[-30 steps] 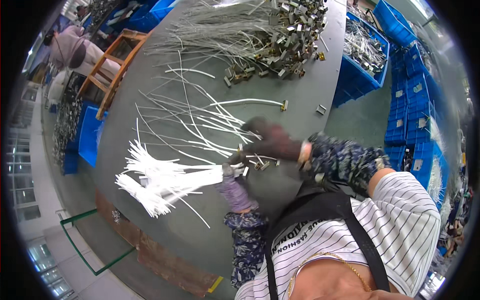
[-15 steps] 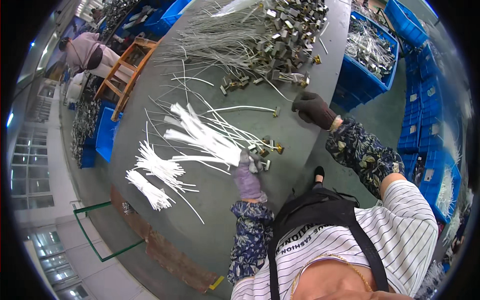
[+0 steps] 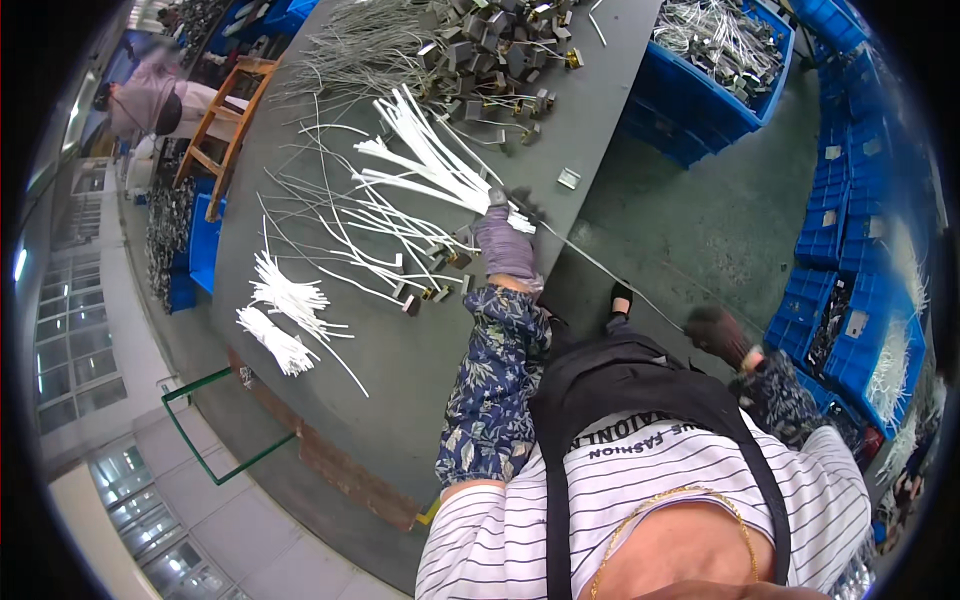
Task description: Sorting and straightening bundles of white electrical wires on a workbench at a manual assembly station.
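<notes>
White tubes (image 3: 425, 155) bunched in the left hand (image 3: 507, 240), fingers in a purple-grey glove clenched around the bundle, above a dark grey table (image 3: 400, 350) near its right edge. Beyond that edge, over the floor, the right hand (image 3: 715, 337) in a dark brown glove, fingers curled on a thin wire (image 3: 612, 272) stretched through the air between both hands; exact pinch too blurred to tell. Beside the left forearm, loose tube-sheathed wires (image 3: 370, 230) spread across the table, small metal fittings at their near ends. Farther left, two piles of white tubing (image 3: 285, 295). At the far end, a heap of metal blocks (image 3: 490, 50) with trailing grey wires; near the edge, one lone silver piece (image 3: 568, 179). Alongside, a blue bin (image 3: 685, 130) filled with wires and metal parts. At far right, stacked blue crates (image 3: 815, 240). In the left background, a wooden frame (image 3: 213, 140) and a person in pale clothing (image 3: 148, 100).
</notes>
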Motion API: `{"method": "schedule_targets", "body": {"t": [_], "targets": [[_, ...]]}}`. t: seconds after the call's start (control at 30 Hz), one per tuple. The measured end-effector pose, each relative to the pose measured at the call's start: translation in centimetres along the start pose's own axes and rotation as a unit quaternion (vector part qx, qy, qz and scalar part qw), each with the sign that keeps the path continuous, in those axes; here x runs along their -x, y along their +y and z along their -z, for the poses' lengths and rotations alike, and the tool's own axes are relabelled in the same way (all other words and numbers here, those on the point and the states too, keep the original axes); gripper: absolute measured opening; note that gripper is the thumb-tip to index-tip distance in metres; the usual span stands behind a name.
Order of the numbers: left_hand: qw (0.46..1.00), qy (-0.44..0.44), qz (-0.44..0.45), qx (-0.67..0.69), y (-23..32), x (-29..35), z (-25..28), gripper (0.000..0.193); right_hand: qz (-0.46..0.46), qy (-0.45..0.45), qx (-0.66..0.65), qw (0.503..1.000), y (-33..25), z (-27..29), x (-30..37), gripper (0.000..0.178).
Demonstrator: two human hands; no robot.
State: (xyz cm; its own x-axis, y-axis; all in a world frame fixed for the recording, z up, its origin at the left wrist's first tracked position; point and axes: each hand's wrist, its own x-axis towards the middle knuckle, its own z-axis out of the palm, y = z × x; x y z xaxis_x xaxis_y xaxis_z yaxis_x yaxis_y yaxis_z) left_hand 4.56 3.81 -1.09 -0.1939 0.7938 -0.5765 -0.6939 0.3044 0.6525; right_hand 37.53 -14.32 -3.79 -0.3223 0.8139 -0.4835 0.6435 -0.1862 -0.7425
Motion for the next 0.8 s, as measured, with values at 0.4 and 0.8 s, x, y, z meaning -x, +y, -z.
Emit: {"method": "schedule_targets", "body": {"t": [0.4,0.8], "targets": [[0.966,-0.007,-0.258,0.006,12.1,-1.2,1.3,0.028,-0.223,0.064,-0.151,0.961,4.5,1.6,3.2,0.021],[0.970,-0.014,-0.118,-0.213,-3.1,0.3,7.2,0.022,-0.169,-0.032,-0.238,0.956,-4.7,-0.2,-3.8,0.021]]}}
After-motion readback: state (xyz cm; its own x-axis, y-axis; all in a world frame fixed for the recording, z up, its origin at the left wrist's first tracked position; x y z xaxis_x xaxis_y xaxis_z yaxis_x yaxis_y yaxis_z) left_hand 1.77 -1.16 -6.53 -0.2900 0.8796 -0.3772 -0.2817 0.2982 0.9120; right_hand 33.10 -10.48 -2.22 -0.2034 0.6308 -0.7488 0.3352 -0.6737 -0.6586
